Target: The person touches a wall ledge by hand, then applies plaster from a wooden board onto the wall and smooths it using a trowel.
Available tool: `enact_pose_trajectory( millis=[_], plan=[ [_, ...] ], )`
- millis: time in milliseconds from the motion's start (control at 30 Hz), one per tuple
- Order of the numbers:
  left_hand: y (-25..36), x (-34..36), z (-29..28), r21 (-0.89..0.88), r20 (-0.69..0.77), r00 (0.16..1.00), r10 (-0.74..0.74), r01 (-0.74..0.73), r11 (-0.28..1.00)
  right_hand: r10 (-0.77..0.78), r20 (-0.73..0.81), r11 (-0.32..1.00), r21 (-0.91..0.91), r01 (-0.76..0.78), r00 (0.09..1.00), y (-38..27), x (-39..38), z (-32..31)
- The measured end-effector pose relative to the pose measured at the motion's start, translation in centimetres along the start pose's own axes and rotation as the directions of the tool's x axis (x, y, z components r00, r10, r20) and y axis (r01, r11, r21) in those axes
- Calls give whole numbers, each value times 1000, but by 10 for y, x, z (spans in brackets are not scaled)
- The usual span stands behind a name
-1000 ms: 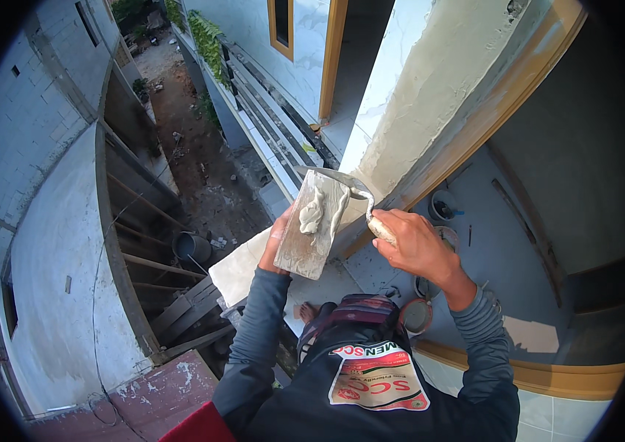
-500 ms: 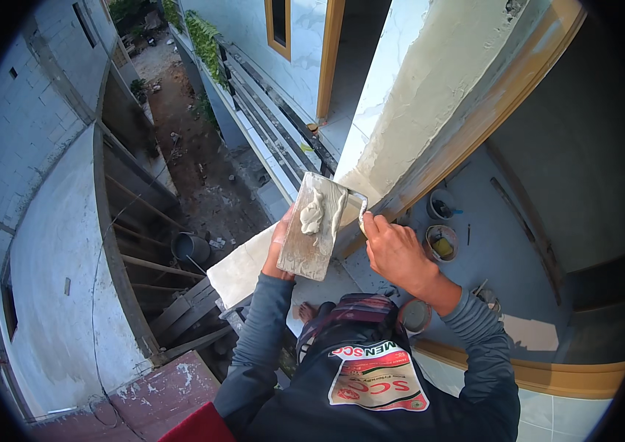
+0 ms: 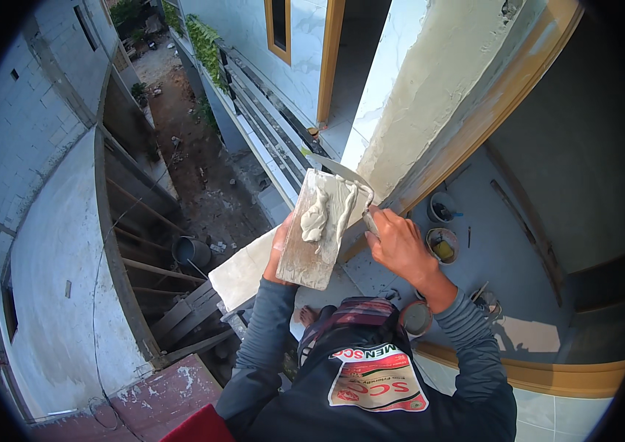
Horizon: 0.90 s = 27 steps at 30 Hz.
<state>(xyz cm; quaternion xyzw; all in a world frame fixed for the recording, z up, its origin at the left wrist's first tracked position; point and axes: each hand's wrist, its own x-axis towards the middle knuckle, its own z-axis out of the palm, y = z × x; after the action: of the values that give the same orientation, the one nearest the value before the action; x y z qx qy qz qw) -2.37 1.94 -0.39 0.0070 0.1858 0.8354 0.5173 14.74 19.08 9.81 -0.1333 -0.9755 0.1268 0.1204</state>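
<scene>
My left hand (image 3: pixel 277 249) is closed on a flat rectangular mortar board (image 3: pixel 303 267), gripping it from beneath and at its left side; most of its fingers are hidden. A wet lump of cream-coloured plaster (image 3: pixel 314 216) lies on the board, with a smeared ridge along the right edge. My right hand (image 3: pixel 404 249) is wrapped round the handle of a trowel (image 3: pixel 343 171). The trowel's thin blade crosses the board's far right corner and points left. Just beyond stands a wall pillar with a plastered face (image 3: pixel 424 96).
A wooden frame (image 3: pixel 493 118) edges the pillar. Several buckets (image 3: pixel 442 245) stand on the floor at right. A pale ledge (image 3: pixel 242 274) lies beneath my left arm. Dark metal rails (image 3: pixel 272 110) run along the balcony's left side, above a drop to a dirt alley (image 3: pixel 194 162).
The trowel blade has swung into view past the board's far edge, and its neck has shifted slightly right. The board has tipped and lowered a little. Plaster now heaps along its right edge.
</scene>
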Motion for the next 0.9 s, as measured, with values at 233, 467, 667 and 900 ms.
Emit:
enact_pose_trajectory(
  millis=[233,467,667,900],
  plan=[
    [25,0,19,-621,306,950,57,154,768,-156,-406,972,99,213,901,13,-31,-49],
    [24,7,58,-803,501,859,109,414,430,-332,-409,940,-72,333,850,10,-62,-71],
    [-3,8,64,-652,358,906,224,71,755,-423,-458,900,-117,419,782,8,-59,-38],
    [-13,-4,66,-688,611,785,99,465,557,-363,-546,929,-149,339,755,15,-55,-26]
  ],
)
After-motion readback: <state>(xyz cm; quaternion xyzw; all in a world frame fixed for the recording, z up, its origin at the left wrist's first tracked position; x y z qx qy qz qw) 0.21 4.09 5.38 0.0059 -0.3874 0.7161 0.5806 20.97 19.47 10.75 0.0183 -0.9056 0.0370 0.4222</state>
